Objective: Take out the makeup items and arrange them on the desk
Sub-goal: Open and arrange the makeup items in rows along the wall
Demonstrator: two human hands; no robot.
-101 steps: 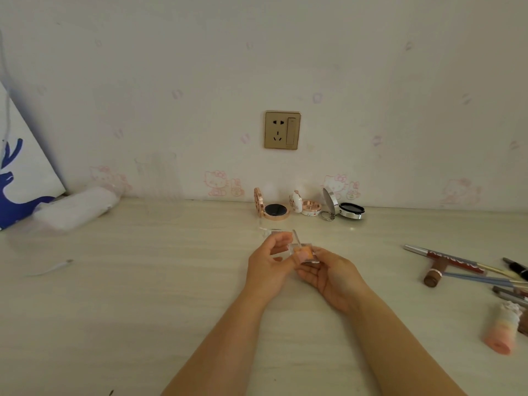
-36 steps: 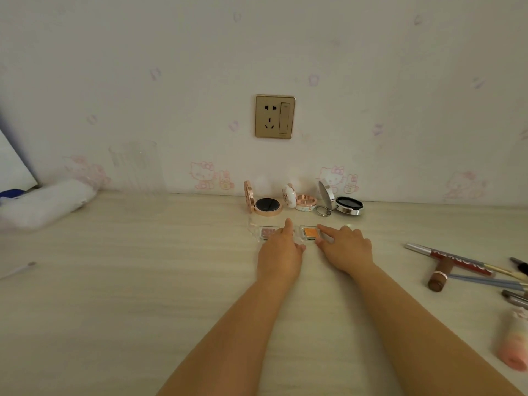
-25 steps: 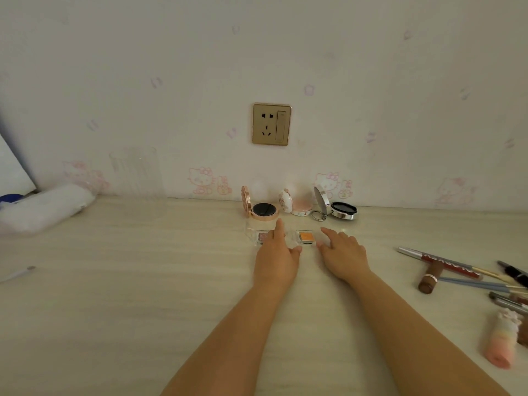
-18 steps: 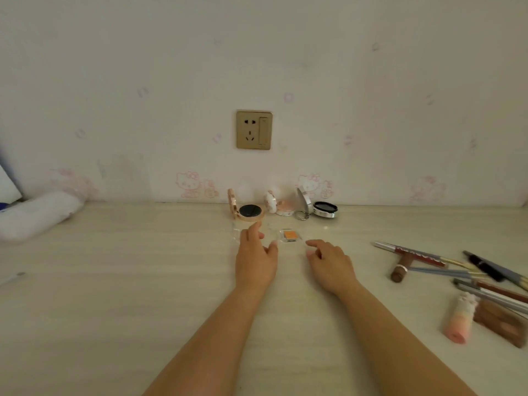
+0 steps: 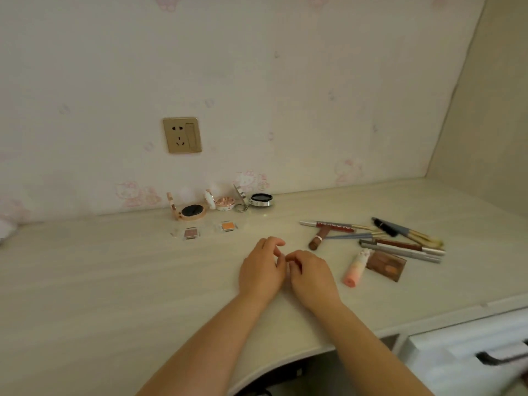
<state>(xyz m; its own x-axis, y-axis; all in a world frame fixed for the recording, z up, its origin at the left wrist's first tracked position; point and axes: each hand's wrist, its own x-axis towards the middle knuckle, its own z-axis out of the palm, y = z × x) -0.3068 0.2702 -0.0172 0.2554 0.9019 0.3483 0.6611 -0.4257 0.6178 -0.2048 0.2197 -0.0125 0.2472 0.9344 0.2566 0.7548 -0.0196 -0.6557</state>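
Pale wood desk, both hands loosely curled, holding nothing, touching mid-desk. Unsorted pile off to the right: pink tube closest to right hand, long axis pointing away; left hand farther off.

A home bedroom or dressing corner is suggested: cartoon-cat wallpaper is pasted behind a pale wood-grain table, a gold wall socket is mounted above it, and open makeup compacts are lined up along the wall.
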